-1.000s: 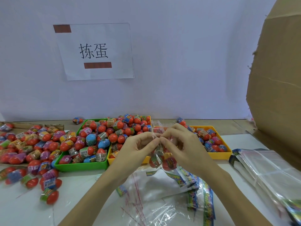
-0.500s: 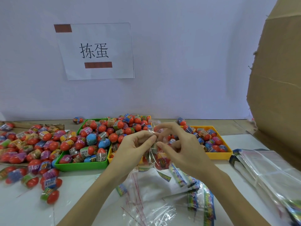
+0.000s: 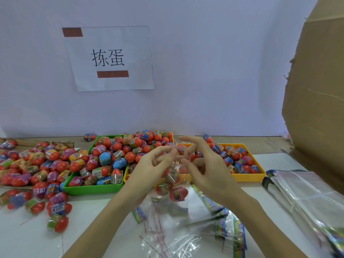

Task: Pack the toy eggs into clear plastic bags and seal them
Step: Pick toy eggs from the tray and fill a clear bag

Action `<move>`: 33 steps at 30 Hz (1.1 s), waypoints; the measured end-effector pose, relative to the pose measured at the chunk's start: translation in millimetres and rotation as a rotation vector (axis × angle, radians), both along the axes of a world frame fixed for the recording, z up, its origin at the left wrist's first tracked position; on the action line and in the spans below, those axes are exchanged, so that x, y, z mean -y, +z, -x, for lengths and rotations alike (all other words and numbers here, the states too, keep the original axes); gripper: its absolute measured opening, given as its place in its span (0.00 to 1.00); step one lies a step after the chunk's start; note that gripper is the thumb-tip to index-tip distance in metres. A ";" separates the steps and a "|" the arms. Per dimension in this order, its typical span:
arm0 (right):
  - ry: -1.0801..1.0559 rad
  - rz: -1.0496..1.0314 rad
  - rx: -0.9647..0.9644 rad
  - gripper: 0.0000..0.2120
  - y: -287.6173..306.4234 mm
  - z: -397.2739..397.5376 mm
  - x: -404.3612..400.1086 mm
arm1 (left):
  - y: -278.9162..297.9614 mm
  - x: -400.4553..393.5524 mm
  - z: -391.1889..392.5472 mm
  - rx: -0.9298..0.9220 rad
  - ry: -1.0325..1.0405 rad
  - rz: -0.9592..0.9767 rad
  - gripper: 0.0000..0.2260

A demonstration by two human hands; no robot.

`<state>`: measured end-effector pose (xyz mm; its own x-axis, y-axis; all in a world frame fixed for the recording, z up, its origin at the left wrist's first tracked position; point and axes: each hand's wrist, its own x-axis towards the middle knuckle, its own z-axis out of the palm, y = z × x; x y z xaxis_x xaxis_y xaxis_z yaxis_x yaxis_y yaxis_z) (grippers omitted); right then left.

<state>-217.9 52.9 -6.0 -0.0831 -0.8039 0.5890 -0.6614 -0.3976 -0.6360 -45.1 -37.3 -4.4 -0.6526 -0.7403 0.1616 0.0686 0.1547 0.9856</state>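
Note:
A clear plastic bag (image 3: 174,180) with several red toy eggs inside hangs in the air between my hands, in front of the trays. My left hand (image 3: 152,164) pinches the bag's top edge with thumb and fingertips. My right hand (image 3: 202,164) is beside it, fingers spread and slightly bent, touching the bag's top; its grip is blurred. Loose toy eggs fill a green tray (image 3: 93,189), a yellow tray (image 3: 249,176) and a heap (image 3: 35,164) on the left.
Empty clear bags with red seal strips (image 3: 167,233) and printed header cards (image 3: 230,226) lie below my hands. A stack of bags (image 3: 307,194) lies at the right. A cardboard box (image 3: 320,94) stands at the far right. A paper sign (image 3: 109,58) hangs on the wall.
Both hands shifted slightly left and up with the bag. My right hand's fingers have opened and spread away from the pinch they held one second ago.

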 end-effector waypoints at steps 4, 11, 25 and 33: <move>0.055 0.055 0.192 0.24 1.9 2.1 -0.4 | -6.5 0.4 0.2 0.065 -0.136 -0.088 0.30; 0.146 0.100 0.355 0.25 12.4 3.7 -4.9 | -3.0 -1.9 -1.4 0.019 -0.254 -0.273 0.26; -0.332 0.214 0.196 0.19 5.4 24.2 -0.7 | 0.4 1.8 -1.5 0.039 0.121 -0.022 0.15; -0.387 -0.391 -0.378 0.22 -21.8 28.2 9.2 | 0.7 -1.8 -1.1 -0.006 0.214 0.086 0.21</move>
<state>-246.1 43.6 -27.8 -0.2532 -0.9179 0.3056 -0.9158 0.1255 -0.3816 -44.0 -35.5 -3.7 -0.4808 -0.8453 0.2333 0.0313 0.2493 0.9679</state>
